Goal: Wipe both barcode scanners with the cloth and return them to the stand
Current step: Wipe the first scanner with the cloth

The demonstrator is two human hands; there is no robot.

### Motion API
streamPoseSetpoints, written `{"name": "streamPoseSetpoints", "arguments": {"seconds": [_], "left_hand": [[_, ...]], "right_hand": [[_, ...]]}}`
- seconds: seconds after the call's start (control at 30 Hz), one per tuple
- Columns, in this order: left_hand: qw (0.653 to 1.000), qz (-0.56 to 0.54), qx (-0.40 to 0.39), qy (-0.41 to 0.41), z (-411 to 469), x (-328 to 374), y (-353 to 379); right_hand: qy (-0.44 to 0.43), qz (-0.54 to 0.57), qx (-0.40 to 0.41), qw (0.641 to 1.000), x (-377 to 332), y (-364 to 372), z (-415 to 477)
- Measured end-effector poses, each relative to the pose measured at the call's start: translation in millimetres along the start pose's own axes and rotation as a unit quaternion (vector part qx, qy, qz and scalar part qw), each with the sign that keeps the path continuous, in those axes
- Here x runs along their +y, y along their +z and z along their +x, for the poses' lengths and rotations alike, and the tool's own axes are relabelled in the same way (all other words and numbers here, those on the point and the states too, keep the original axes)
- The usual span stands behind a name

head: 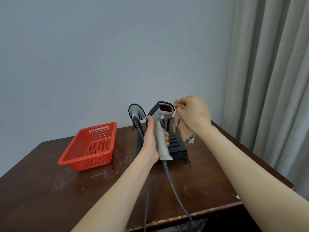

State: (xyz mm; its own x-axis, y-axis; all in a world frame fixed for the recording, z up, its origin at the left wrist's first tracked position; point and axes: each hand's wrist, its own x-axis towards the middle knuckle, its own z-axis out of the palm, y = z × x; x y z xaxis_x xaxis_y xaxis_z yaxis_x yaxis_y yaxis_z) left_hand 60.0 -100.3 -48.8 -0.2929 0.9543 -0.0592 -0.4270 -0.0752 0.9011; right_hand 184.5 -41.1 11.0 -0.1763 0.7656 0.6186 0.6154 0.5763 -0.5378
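Grey wall (100, 56) behind; above the stand (177, 144), the left grip (150, 139) clasps one scanner (163, 114) by its handle, upright, window facing the cloth (183, 133) that the right grip (192, 111) bunches, ready for wiping. The other scanner (136, 111) waits on the stand's left end.

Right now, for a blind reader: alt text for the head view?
The left hand holds a scanner upright while the right hand holds a cloth at its head. A second scanner sits on the stand, near a red basket.
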Motion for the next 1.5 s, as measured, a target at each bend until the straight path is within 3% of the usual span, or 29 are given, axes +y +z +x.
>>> {"name": "streamPoseSetpoints", "arguments": {"seconds": [0.1,0.23,0.4,0.47,0.53,0.63,0.7,0.87,1.03,1.17,1.33,1.5], "left_hand": [[1.000,0.003,-0.003,0.002,1.2,0.6,-1.5],[1.000,0.010,-0.021,0.010,-1.5,-2.0,3.4],[1.000,0.007,-0.005,-0.002,-1.1,1.5,-0.5],[1.000,0.008,0.002,0.000,0.2,2.3,-1.9],[1.000,0.014,-0.001,0.005,1.0,1.2,-0.5],[0.999,-0.007,-0.037,0.018,0.9,-1.1,3.7],[0.999,-0.017,-0.046,0.011,-0.2,-0.4,4.6],[0.999,0.019,0.020,-0.016,0.2,3.1,-1.6],[1.000,0.019,-0.017,-0.001,2.4,-0.4,3.5],[0.999,0.032,0.020,-0.011,4.7,5.0,0.7],[0.998,0.048,0.044,-0.021,8.9,13.3,-0.4],[0.995,0.079,0.038,-0.037,12.4,19.0,4.4]], "right_hand": [[-0.014,0.061,0.040,0.997,-3.0,-3.3,-0.9],[-0.079,0.104,-0.023,0.991,-16.2,3.4,-6.3],[-0.001,0.028,0.002,1.000,1.6,3.1,-1.9],[0.020,0.046,0.037,0.998,4.2,-0.2,-0.8],[-0.003,0.083,0.048,0.995,-2.5,-1.7,-2.0],[-0.059,0.106,0.002,0.993,-11.6,4.1,-5.2],[-0.050,0.100,-0.011,0.994,-7.2,8.8,-5.0],[0.028,0.082,0.038,0.996,10.5,3.4,0.4],[-0.036,0.110,-0.020,0.993,1.1,10.7,-4.2],[0.014,0.023,-0.003,1.000,21.1,9.1,0.7],[0.101,0.045,0.064,0.992,42.2,-3.8,-3.9],[0.211,-0.023,-0.024,0.977,67.0,-4.7,-18.2]]}}
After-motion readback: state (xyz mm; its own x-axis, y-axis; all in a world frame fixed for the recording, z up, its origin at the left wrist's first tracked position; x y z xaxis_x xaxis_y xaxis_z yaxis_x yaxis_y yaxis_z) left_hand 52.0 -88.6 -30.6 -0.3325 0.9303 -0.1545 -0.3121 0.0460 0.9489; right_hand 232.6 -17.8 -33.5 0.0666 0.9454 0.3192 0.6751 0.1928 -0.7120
